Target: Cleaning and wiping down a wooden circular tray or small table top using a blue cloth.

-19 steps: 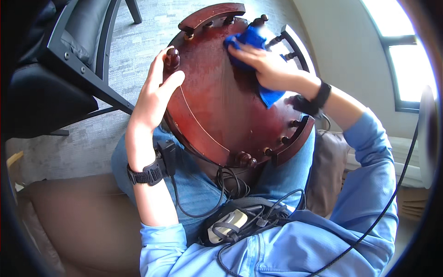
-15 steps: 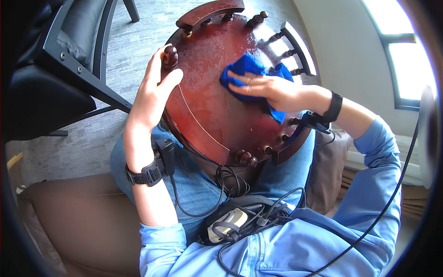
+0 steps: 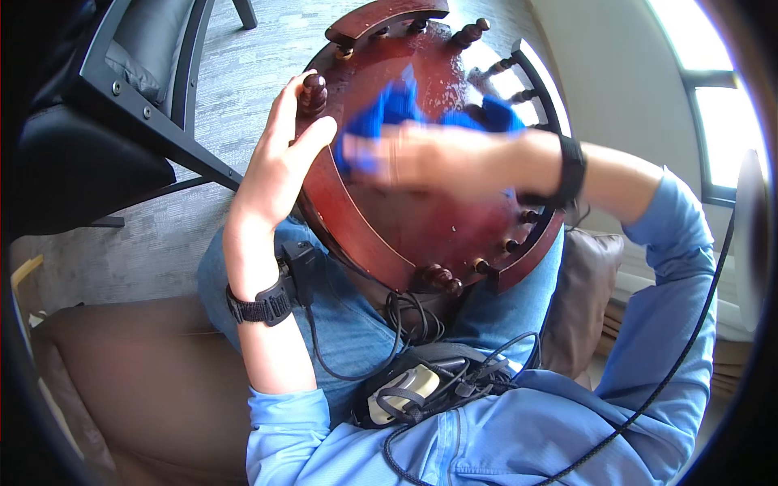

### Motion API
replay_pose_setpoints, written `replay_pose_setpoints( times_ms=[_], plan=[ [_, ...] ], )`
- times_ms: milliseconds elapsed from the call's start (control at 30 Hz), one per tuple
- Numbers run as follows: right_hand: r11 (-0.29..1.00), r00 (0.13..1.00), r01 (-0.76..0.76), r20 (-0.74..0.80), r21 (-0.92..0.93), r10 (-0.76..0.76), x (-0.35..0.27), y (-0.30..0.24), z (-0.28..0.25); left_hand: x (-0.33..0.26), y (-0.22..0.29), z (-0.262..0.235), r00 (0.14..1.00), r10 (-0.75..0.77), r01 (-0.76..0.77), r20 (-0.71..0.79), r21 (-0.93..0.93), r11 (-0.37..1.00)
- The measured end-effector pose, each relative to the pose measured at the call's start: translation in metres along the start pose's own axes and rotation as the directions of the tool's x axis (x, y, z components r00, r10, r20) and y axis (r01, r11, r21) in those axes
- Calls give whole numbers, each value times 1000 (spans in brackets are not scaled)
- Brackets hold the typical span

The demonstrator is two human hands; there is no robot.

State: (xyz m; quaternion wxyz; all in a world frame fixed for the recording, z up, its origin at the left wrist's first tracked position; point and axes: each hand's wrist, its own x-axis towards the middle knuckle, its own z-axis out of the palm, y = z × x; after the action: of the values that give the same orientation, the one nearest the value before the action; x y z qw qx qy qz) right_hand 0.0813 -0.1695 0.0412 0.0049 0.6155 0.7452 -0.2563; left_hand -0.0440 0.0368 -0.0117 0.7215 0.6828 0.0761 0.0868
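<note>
A round, reddish-brown wooden tray (image 3: 405, 219) with turned posts and curved rail pieces around its rim rests tilted on my lap. Its surface looks wet, with shiny drops near the far side. My left hand (image 3: 284, 154) grips the left rim, thumb over the rail and fingers behind a turned knob (image 3: 314, 95). Against the tray's face, my right hand (image 3: 438, 158) presses a blue cloth (image 3: 397, 105), its fingers smeared by motion. Part of the cloth bunches out beyond the hand toward the far rail. The forearm and hand hide the tray's middle right.
A black-framed chair (image 3: 154, 113) stands at the left on grey flooring (image 3: 235, 81). I sit on a brown sofa (image 3: 146, 381) with a cushion (image 3: 583, 275) by my right leg. Cables and a small pale device (image 3: 401, 393) lie at my waist. A window is at right.
My right hand has swept left across the tray with the blue cloth, closer to my left hand. The left hand keeps its grip on the rim. The whole view has shifted slightly.
</note>
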Motion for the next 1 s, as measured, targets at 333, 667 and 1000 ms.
replay_pose_setpoints(
  times_ms=[333, 667, 1000],
  plan=[
    [981, 988, -141, -87, -137, 130, -8, 34, -21, 4, 3, 6, 1000, 2, -2, 14, -11, 1000],
    [982, 979, 118, 183, -146, -91, 2, -30, -13, 7, 5, 3, 979, 142, -147, 144, 23, 989],
    [970, 967, 178, 214, -166, -140, 10, -58, -9, -32, 33, -19, 993, 106, -112, 44, 143, 983]
  ],
)
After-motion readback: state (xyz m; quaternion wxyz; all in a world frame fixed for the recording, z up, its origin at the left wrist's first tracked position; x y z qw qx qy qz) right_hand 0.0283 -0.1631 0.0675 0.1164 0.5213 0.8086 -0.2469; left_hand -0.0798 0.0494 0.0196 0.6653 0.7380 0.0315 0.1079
